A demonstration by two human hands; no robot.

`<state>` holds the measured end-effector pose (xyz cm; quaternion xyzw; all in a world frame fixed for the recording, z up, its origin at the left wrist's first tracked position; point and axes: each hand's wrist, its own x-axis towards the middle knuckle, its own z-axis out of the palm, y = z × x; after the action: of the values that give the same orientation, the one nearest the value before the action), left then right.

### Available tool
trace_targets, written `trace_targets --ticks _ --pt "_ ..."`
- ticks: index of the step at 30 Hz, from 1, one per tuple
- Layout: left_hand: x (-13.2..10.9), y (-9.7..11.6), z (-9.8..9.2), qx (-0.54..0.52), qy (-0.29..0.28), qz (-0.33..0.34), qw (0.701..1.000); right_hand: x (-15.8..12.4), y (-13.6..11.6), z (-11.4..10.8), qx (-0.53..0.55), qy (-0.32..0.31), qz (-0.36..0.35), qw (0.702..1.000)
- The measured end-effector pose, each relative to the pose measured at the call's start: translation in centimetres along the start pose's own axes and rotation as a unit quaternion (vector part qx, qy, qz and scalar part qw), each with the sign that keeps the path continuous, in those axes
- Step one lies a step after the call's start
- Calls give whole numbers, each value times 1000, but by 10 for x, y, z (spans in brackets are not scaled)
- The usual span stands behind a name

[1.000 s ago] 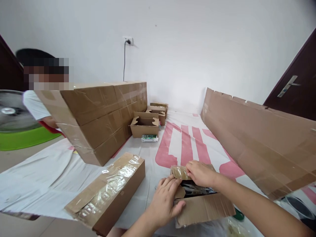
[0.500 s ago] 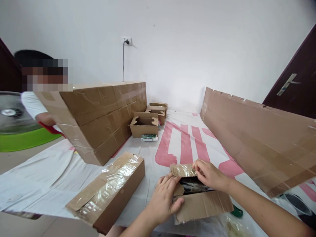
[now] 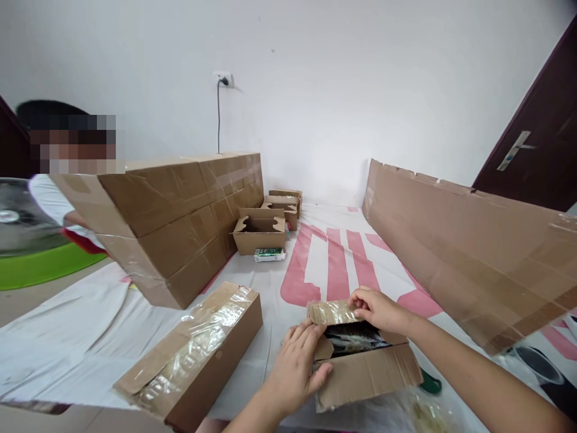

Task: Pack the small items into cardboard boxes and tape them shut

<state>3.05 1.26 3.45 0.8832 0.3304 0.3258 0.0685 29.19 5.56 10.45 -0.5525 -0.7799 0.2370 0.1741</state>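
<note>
A small cardboard box (image 3: 367, 376) lies at the lower right, its top flaps partly raised, with dark, shiny wrapped contents (image 3: 354, 340) showing in the gap. Across its left end rests my left hand (image 3: 300, 361), fingers spread and thumb on the near flap. My right hand (image 3: 372, 308) pinches the edge of the far flap (image 3: 331, 311), which has clear tape on it. A long taped box (image 3: 193, 355) lies to the left, untouched by either hand.
Stacked cartons (image 3: 180, 210) stand at the left, before a person in a white sleeve (image 3: 49, 195). Open boxes (image 3: 259, 240) and a small green-white carton (image 3: 269, 255) sit further back. A cardboard panel (image 3: 460, 252) stands right. A green object (image 3: 431, 383) lies beside the small box.
The whole view has shifted slightly. My right hand has moved a little along the far flap, and more of the shiny contents shows. My left hand keeps its place on the box.
</note>
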Motion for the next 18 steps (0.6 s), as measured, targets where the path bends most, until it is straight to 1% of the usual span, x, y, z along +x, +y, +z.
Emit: trace_targets --ticks 3,8,11,14,18 --pt "-1 0 0 -2 -6 -3 1000 2 -4 -1 -3 -20 -16 1000" --pt "0 0 0 0 -17 -2 1000 8 -7 4 -27 -5 -7 1000" --pt "1 1 0 -3 -19 -4 1000 13 -8 8 -42 -14 -12 999" --pt "1 1 0 -3 -24 -7 1000 15 -11 7 -56 -33 -35 997" --pt "1 0 0 -1 -23 -7 1000 15 -13 -4 -68 -55 -85 993"
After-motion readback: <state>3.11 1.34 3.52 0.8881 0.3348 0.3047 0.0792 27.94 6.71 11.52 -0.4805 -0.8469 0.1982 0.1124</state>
